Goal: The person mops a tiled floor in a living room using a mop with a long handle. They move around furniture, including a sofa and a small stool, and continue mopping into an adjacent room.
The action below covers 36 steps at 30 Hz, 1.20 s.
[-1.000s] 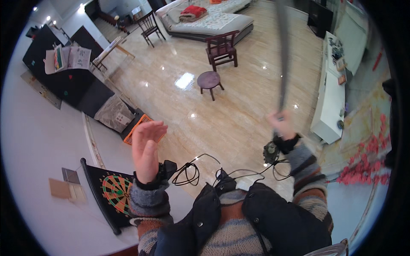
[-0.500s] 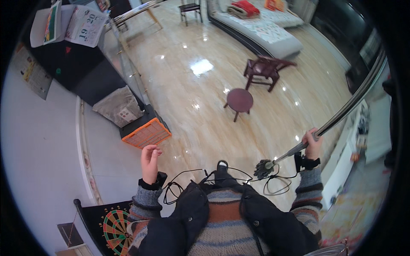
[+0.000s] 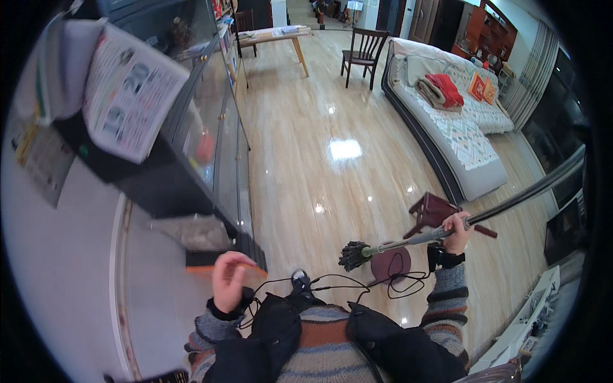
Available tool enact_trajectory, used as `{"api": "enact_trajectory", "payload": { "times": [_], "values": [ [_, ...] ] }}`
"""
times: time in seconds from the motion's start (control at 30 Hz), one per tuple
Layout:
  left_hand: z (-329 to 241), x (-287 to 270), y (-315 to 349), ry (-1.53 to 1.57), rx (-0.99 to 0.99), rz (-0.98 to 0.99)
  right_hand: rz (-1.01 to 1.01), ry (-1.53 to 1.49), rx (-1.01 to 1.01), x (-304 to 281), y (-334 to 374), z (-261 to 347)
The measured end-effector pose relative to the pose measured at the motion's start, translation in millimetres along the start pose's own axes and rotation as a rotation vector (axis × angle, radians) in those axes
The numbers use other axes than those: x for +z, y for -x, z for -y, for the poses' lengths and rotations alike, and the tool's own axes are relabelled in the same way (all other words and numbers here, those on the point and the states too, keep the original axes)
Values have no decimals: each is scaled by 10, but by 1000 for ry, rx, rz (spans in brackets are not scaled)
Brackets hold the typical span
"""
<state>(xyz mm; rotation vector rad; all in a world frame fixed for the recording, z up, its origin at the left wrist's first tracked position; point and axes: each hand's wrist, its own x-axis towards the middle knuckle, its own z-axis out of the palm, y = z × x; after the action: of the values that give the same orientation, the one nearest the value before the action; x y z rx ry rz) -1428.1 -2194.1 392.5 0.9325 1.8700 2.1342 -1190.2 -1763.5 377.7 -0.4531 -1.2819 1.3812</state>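
My right hand (image 3: 457, 233) is wrapped round the grey grip of a mop (image 3: 421, 239). Its metal pole slants up to the right, and the dark grey stranded head (image 3: 353, 255) hangs off the floor in front of me. My left hand (image 3: 230, 281) is held up at the left, empty, with loosely bent fingers and the thumb apart. It is nearest the orange-edged crate beside the cabinet. Black cables (image 3: 408, 281) loop across my front between both wrists.
Just beyond the mop stand a round dark red stool (image 3: 391, 265) and a dark red wooden chair (image 3: 429, 214). A sofa (image 3: 456, 140) lies farther right. On the left is a dark cabinet (image 3: 153, 179) with a calendar (image 3: 134, 92). Another chair (image 3: 364, 54) and a table (image 3: 274, 35) stand far off.
My view has lifted and swung, showing more of the far room. The mop head has moved left and its pole lies flatter, still in my right hand. The cabinet and calendar appear nearer.
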Motion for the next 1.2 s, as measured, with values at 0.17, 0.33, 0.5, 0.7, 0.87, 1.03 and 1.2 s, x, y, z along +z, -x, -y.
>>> {"api": "enact_trajectory", "payload": {
  "times": [0.17, 0.33, 0.5, 0.7, 0.87, 1.03, 1.2],
  "values": [
    [-161, 578, -2140, 345, 558, 659, -36, -87, -73, 917, -1333, -540],
    [-347, 1448, -3606, 962, 746, 1071, -60, -73, -155, 1612, -2393, -1119],
    [-160, 1874, -4988, 1005, -4, 1647, 14, -60, -145, 2240, -3820, -2097],
    [148, 2231, -6646, 923, 474, 1353, 27, 43, 4, 2941, -5589, -3205],
    [1025, 2321, -8186, 896, 622, 1291, -22, 118, 22, 3334, -6938, -4103],
    [1953, 2056, -10197, 750, 429, 1290, -237, 212, 6, 3664, -7897, -4612],
    [3202, 2314, -12325, 250, 299, 1011, -317, 261, -10, 4109, -8928, -5080]
  ]
}}
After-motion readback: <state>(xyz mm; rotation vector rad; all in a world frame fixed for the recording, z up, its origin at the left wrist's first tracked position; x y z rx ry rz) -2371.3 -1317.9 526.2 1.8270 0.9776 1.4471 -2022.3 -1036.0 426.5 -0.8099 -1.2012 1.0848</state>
